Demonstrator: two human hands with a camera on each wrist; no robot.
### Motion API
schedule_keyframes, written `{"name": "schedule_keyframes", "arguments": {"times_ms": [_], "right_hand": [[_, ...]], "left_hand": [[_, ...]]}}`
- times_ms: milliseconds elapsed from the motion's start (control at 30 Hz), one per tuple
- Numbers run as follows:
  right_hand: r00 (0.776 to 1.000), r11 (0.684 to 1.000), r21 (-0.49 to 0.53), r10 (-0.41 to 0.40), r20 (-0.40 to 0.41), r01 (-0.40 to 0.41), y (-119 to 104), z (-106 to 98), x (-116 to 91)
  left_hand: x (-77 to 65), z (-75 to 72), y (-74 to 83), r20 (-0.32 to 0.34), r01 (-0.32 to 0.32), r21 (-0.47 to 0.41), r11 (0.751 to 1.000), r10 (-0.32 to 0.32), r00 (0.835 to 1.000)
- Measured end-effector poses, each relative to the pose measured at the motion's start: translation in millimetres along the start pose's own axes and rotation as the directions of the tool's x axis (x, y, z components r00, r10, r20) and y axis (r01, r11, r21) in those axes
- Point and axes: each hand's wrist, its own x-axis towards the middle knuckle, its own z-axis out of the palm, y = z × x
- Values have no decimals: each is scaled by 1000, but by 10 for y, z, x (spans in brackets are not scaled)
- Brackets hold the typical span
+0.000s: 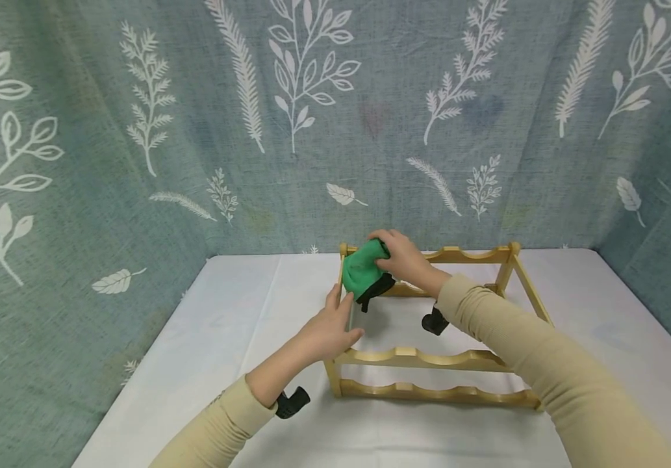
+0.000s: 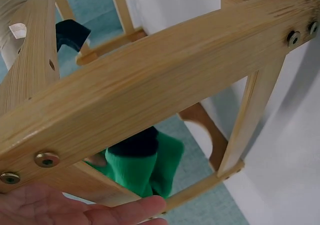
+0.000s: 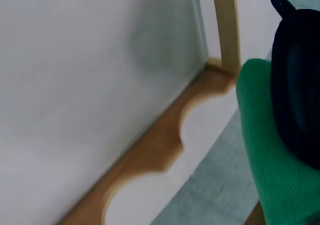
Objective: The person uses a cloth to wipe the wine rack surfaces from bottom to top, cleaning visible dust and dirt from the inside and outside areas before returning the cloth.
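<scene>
My right hand [image 1: 402, 260] grips a soft green cloth piece [image 1: 363, 268] with a black band and a small black loop, over the back left corner of a wooden rack [image 1: 405, 357]. In the right wrist view, the green cloth [image 3: 257, 135] shows its dark opening [image 3: 302, 85] and the loop at its edge; the right fingers are hidden there. My left hand [image 1: 326, 331], fingers extended and spread, is at the rack's left side, just below the cloth. In the left wrist view, its fingers [image 2: 125, 210] lie close to the wooden side bar [image 2: 150, 90], holding nothing.
The rack stands on a white-covered table [image 1: 241, 325] and has scalloped rails [image 1: 469, 255] at front and back, on two levels. A grey-green curtain [image 1: 370, 130] with white leaf prints hangs behind and at the sides. Black camera mounts [image 1: 292, 403] sit at both wrists.
</scene>
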Motion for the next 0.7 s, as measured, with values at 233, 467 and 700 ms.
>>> {"name": "schedule_keyframes", "arguments": {"times_ms": [233, 467, 700], "right_hand": [[998, 992, -123, -6, 61, 13, 167, -282, -150], [991, 970, -242, 44, 123, -13, 489, -739, -464], [976, 939, -324, 169, 135, -118, 786, -1089, -748]], "left_hand": [[-10, -10, 4, -7, 10, -9, 1000, -10, 1000], [-14, -12, 16, -21, 6, -15, 1000, -6, 1000], [-10, 6, 7, -15, 10, -18, 1000, -10, 1000]]}}
